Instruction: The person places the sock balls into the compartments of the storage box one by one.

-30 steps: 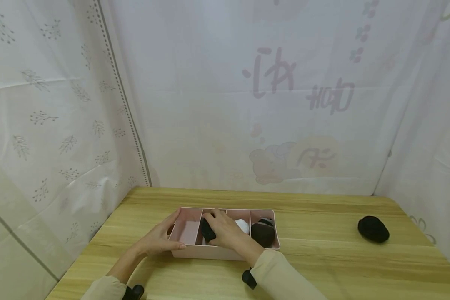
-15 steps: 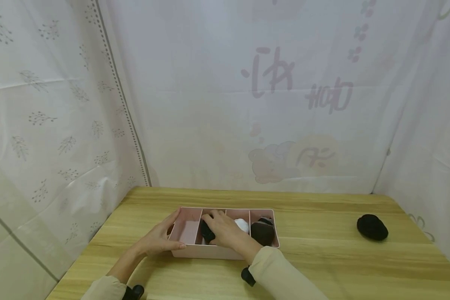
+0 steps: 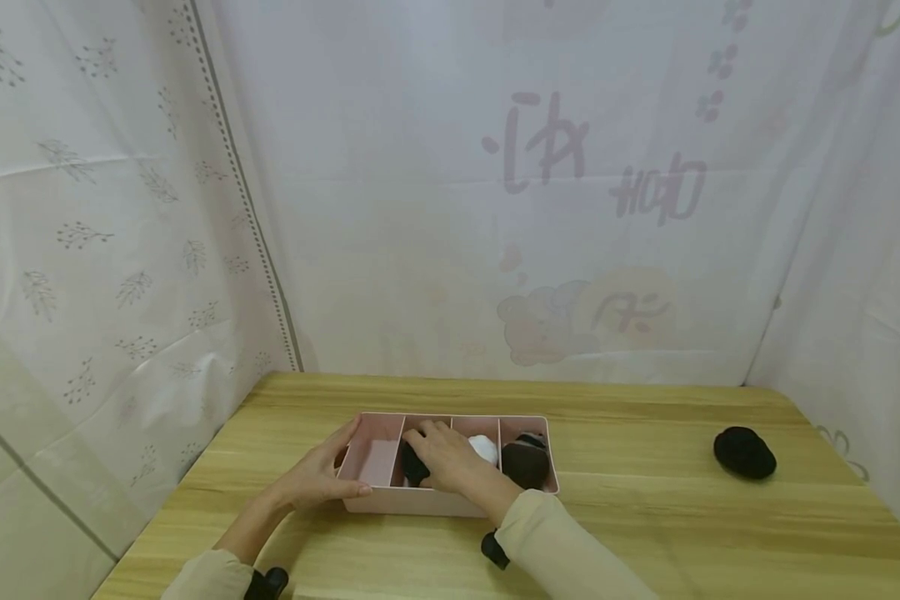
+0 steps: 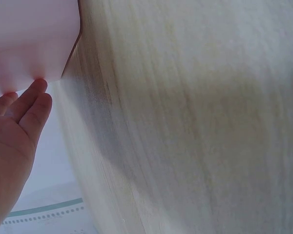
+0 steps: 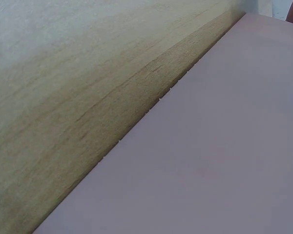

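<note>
A pink divided box (image 3: pixel 420 502) rests on the table, its long side facing me. My left hand (image 3: pixel 317 475) holds its left end, thumb on the front wall and fingertips at the back corner. In the left wrist view, fingers (image 4: pixel 35 113) touch the pink wall. My right hand (image 3: pixel 453 457) reaches into the second compartment from the left, fingers curled over a balled-up black sock (image 3: pixel 413 465) and partly hiding it. A white balled-up sock (image 3: pixel 484 448) lies in the compartment to its right. A dark brown bundle with a grey band (image 3: pixel 526 463) fills the rightmost one.
Another black balled-up bundle (image 3: pixel 745 453) lies on the wooden table (image 3: pixel 645 517) far to the right. Printed white curtains (image 3: pixel 420 208) enclose the back and sides. The leftmost compartment (image 3: pixel 375 461) shows its bare pink floor.
Both hands keep their places on the box and the black sock. The head view has shifted very slightly; nothing else has visibly moved.
</note>
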Motion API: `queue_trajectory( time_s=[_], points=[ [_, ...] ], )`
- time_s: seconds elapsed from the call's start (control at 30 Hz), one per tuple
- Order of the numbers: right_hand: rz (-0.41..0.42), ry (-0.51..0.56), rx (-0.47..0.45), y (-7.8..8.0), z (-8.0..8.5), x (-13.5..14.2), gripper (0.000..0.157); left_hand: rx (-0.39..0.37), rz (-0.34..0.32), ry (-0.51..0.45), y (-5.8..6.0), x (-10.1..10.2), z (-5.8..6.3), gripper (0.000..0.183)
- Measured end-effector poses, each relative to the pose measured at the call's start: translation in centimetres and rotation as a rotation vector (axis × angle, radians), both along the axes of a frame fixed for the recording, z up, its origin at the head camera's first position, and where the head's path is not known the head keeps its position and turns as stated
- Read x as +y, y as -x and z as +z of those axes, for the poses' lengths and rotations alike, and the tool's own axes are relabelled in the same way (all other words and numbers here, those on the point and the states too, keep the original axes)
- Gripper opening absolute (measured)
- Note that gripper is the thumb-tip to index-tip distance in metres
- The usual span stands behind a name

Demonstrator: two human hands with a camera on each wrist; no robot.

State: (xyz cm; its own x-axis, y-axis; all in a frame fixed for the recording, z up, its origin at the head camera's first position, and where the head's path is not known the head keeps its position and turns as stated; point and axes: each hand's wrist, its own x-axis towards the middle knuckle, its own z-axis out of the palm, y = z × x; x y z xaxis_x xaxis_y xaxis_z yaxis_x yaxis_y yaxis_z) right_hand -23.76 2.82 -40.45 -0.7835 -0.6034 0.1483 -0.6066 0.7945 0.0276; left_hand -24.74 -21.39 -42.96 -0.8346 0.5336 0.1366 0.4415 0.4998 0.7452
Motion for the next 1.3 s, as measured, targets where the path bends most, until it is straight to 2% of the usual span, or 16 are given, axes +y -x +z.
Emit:
queue_trajectory(
  time_s=[0.3,0.73,0.97,1.3],
  points=[
    [0.000,-0.002,-0.013,-0.1,0.1,0.0,0.058,-0.018,0.001,-0.004,0.0,0.0,0.0,0.108],
    [0.031,0.036,-0.021,-0.2,0.2,0.3,0.062,-0.022,-0.001,-0.007,-0.1,0.1,-0.1,0.108],
    [0.063,0.126,-0.083,-0.2,0.4,1.1,0.064,-0.013,0.004,-0.007,-0.1,0.1,-0.1,0.108],
    [0.036,0.288,-0.187,-0.5,1.9,4.0,0.070,0.001,0.009,0.000,-0.1,0.1,-0.1,0.108]
  ],
)
